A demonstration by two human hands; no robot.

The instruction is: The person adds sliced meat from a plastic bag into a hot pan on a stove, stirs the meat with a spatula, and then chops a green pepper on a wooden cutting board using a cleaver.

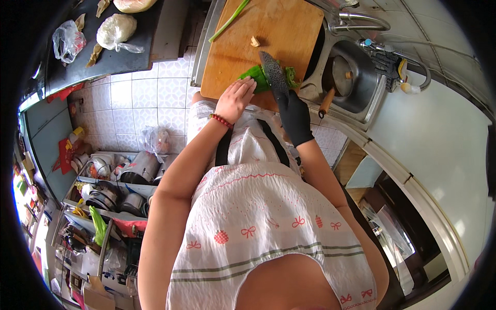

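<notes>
On a wooden cutting board [228, 58], my bare left hand [235, 99] presses its fingertips on a green vegetable [255, 77], perhaps a pepper. My right hand [297, 120], in a black glove, is closed around a kitchen knife [273, 71] with a dark, textured blade; its handle is hidden in the glove. The blade lies over the right end of the vegetable, and cut green pieces [290, 75] show to its right. A small pale brown piece [254, 41], its kind unclear, sits farther up the board. A green onion stalk [230, 21] lies near the upper left edge.
At right is a steel sink [360, 93] holding a lidded pan [341, 77], with a faucet [364, 21] above. A dark counter [128, 64] at upper left bears plastic-wrapped food [116, 31]. Racks with pots [140, 168] stand at lower left; a plastic bag [154, 139] rests near them.
</notes>
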